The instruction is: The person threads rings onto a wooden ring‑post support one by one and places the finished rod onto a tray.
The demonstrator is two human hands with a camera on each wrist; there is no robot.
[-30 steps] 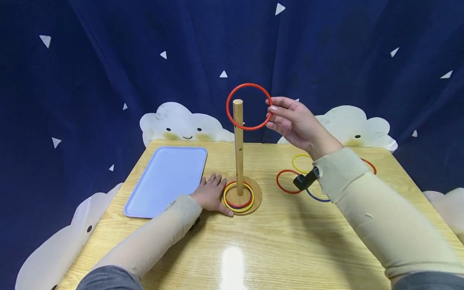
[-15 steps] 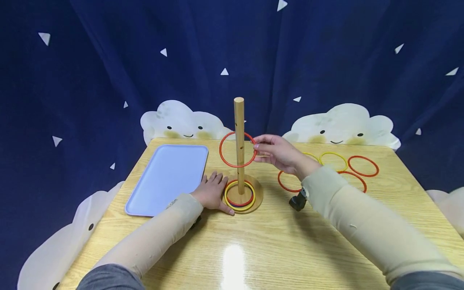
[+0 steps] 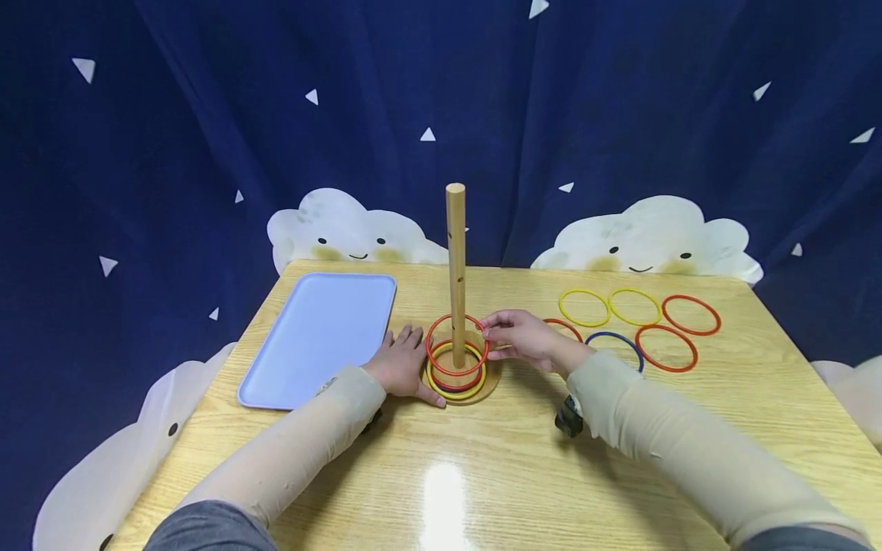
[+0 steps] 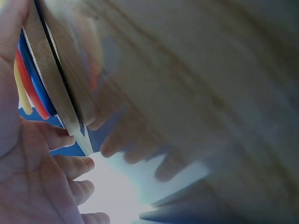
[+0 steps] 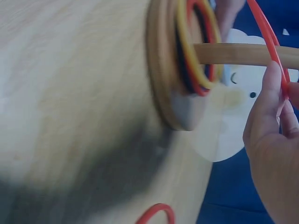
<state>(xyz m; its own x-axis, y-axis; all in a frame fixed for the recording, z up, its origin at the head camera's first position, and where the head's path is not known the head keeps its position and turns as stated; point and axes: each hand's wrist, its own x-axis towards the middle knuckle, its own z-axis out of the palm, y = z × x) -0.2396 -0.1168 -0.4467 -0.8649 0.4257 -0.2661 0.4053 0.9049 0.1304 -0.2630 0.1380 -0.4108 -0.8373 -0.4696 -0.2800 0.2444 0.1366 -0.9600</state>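
A wooden peg (image 3: 457, 268) rises from a round wooden base (image 3: 491, 383). Around its foot lie stacked rings: a yellow ring (image 3: 475, 395) shows with red and blue ones. My right hand (image 3: 524, 339) pinches a red ring (image 3: 429, 344) that encircles the peg low down, just over the stack. In the right wrist view thumb and fingers grip that red ring (image 5: 267, 29), and the peg passes through it. My left hand (image 3: 400, 366) lies with fingers spread against the base's left side. The left wrist view shows its straight fingers beside the base's edge (image 4: 51, 70).
Right of the peg, several loose rings lie on the wooden table (image 3: 537, 474), among them a yellow ring (image 3: 584, 324), a blue ring (image 3: 637, 353) and a red ring (image 3: 719, 325). A light blue tray (image 3: 317, 337) lies at the left. Behind hangs a dark blue curtain (image 3: 372, 84).
My right hand has brought the red ring from the peg's top down around it to close above the base. My left hand has stayed at the base.
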